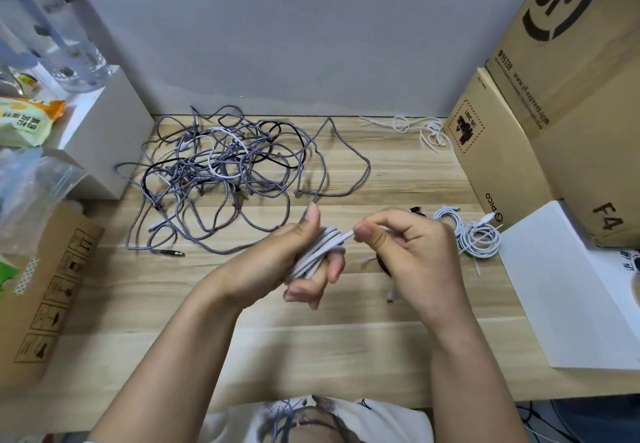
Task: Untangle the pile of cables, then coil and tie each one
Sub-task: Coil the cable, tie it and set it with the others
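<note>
Our left fingers [313, 281] are curled round a white coil [317, 252], with the thumb raised above it, so the left hand [291, 255] grips the bundle just over the counter [311, 345]. The right hand [408, 245] pinches the free end [348, 234] of that same cable between thumb and forefinger, right beside the coil. We judge this to be the winding or closing-off of one cable; no tie is on it yet that we can see.

Just past the right hand, partly hidden under it, lies something dark [384, 266] that may be a coiled black cable, though we cannot be sure. Beside it to the right sit the white bundles [467, 233], coiled and apparently tied, with thin white tails sticking out. Those count as done.

Further back and to the left, the pile [221, 172] is a wide knot of grey braided cables, with a black one and a white loop running through it. One grey loop strays out toward the right. This is the bulk of what is left: by our reckoning only a small share of the job is finished.

At the far edge, near the wall, loose ties [412, 129] wait beside the boxes [519, 130].
</note>
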`<state>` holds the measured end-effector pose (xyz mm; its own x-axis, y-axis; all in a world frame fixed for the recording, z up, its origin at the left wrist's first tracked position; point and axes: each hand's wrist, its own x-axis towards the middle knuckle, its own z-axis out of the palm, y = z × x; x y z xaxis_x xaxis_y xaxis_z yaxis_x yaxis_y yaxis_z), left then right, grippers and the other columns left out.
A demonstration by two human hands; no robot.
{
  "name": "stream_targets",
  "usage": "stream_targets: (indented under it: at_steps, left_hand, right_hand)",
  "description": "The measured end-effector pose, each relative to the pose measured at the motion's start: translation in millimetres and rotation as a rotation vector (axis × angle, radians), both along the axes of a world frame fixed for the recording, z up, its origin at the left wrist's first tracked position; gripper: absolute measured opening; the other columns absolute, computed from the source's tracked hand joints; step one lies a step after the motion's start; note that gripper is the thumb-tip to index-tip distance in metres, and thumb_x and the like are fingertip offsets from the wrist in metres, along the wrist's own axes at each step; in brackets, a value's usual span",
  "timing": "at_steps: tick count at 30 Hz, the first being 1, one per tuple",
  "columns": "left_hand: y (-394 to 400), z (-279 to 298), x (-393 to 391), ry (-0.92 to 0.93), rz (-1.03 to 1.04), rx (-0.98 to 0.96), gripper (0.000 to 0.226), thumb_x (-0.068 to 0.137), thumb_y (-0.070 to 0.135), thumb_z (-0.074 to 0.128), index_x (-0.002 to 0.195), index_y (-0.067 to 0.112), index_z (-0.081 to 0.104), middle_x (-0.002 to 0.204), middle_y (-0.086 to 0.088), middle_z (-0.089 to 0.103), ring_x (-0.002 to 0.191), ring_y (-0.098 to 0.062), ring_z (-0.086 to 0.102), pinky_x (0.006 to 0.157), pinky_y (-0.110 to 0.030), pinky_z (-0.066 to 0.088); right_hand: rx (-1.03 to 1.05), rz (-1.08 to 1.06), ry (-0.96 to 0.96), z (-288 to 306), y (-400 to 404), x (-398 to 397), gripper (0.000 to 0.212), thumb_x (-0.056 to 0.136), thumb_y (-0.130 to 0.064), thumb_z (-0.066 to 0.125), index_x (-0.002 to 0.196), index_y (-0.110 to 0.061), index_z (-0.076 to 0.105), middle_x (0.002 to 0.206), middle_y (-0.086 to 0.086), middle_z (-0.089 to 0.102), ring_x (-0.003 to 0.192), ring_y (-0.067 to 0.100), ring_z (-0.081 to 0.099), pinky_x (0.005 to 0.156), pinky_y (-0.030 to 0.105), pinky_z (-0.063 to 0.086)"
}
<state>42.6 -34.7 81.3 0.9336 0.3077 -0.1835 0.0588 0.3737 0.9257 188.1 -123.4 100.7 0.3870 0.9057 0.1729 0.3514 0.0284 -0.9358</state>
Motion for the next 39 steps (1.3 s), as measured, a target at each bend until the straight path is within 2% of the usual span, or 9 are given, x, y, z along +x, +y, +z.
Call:
stream_targets:
  at_steps: [5, 11, 14, 17, 22, 30, 33, 36, 39]
  left_hand:
    - [10, 0, -7, -0.472, -0.219, -0.471, 0.061, 0.094, 0.058, 0.029, 0.085, 0.005, 0.058, 0.043, 0.0, 0.028, 0.037, -0.015, 0.031, 0.065, -0.029, 0.049]
    - [19, 4, -3, -0.646, 0.152, -0.704, 0.039, 0.099, 0.031, 0.041, 0.108, -0.006, 0.049, 0.07, -0.013, 0.046, 0.063, -0.025, 0.046, 0.089, -0.039, 0.042]
    - [19, 9, 1, -0.567, 0.425, -0.6, 0.042, 0.095, 0.029, 0.048, 0.114, -0.008, 0.054, 0.082, -0.012, 0.055, 0.075, -0.023, 0.056, 0.097, -0.038, 0.043]
    - [18, 10, 5, -0.438, 0.621, -0.491, 0.051, 0.09, 0.042, 0.044, 0.107, -0.003, 0.06, 0.078, -0.005, 0.059, 0.07, -0.017, 0.059, 0.085, -0.031, 0.052]
    - [10, 10, 16, -0.157, 0.631, -0.196, 0.06, 0.087, 0.054, 0.036, 0.116, 0.002, 0.043, 0.069, -0.005, 0.063, 0.063, -0.016, 0.061, 0.064, -0.023, 0.05]
    - [-15, 14, 28, 0.118, 0.564, 0.285, 0.051, 0.083, 0.049, 0.028, 0.096, 0.011, 0.061, 0.059, 0.011, 0.054, 0.051, 0.003, 0.05, 0.052, -0.007, 0.038]
    - [-18, 16, 32, 0.154, 0.573, 0.398, 0.056, 0.093, 0.059, 0.019, 0.062, 0.025, 0.052, 0.055, 0.014, 0.047, 0.054, 0.0, 0.044, 0.056, -0.014, 0.035]
    - [-16, 10, 31, 0.211, 0.579, 0.459, 0.063, 0.087, 0.066, 0.018, 0.058, 0.018, 0.048, 0.06, 0.009, 0.047, 0.06, -0.009, 0.044, 0.057, -0.023, 0.035]
    - [-15, 11, 28, 0.207, 0.537, 0.412, 0.065, 0.086, 0.066, 0.019, 0.06, 0.017, 0.053, 0.057, 0.002, 0.051, 0.054, -0.013, 0.046, 0.051, -0.02, 0.036]
  right_hand:
    - [-0.055, -0.009, 0.04, -15, 7, 3, 0.025, 0.085, -0.032, 0.059, 0.061, -0.028, 0.059, 0.047, -0.018, 0.048, 0.049, 0.0, 0.04, 0.051, 0.014, 0.03]
    - [-0.261, 0.144, -0.114, -31, 8, -5, 0.027, 0.094, -0.031, 0.054, 0.07, -0.026, 0.064, 0.045, -0.022, 0.048, 0.048, 0.001, 0.043, 0.054, 0.023, 0.03]
    - [-0.371, 0.204, -0.331, -30, 6, -13, 0.026, 0.092, -0.043, 0.049, 0.085, -0.026, 0.067, 0.058, -0.021, 0.059, 0.061, 0.004, 0.054, 0.062, 0.03, 0.043]
    - [-0.379, 0.245, -0.536, -25, 3, -22, 0.031, 0.095, -0.043, 0.045, 0.087, -0.017, 0.061, 0.075, 0.001, 0.064, 0.08, 0.028, 0.059, 0.068, 0.039, 0.045]
    - [-0.089, 0.147, -0.641, -13, 3, -22, 0.033, 0.085, -0.042, 0.045, 0.081, -0.02, 0.069, 0.069, -0.004, 0.058, 0.062, 0.022, 0.058, 0.052, 0.032, 0.047]
    - [0.068, 0.122, -0.449, -6, 6, -18, 0.003, 0.081, -0.019, 0.058, 0.08, -0.02, 0.061, 0.07, -0.012, 0.055, 0.061, 0.006, 0.049, 0.057, 0.035, 0.044]
    - [0.078, 0.073, -0.386, -6, 6, -20, 0.016, 0.078, -0.013, 0.059, 0.082, -0.025, 0.049, 0.059, -0.02, 0.044, 0.054, -0.003, 0.039, 0.054, 0.022, 0.032]
    - [0.085, 0.065, -0.301, -8, 8, -24, 0.023, 0.076, -0.014, 0.06, 0.086, -0.028, 0.044, 0.059, -0.015, 0.048, 0.052, 0.002, 0.04, 0.056, 0.024, 0.036]
    - [0.175, 0.023, -0.254, -9, 9, -26, 0.031, 0.071, -0.017, 0.065, 0.092, -0.029, 0.047, 0.071, -0.012, 0.05, 0.067, 0.004, 0.048, 0.067, 0.033, 0.046]
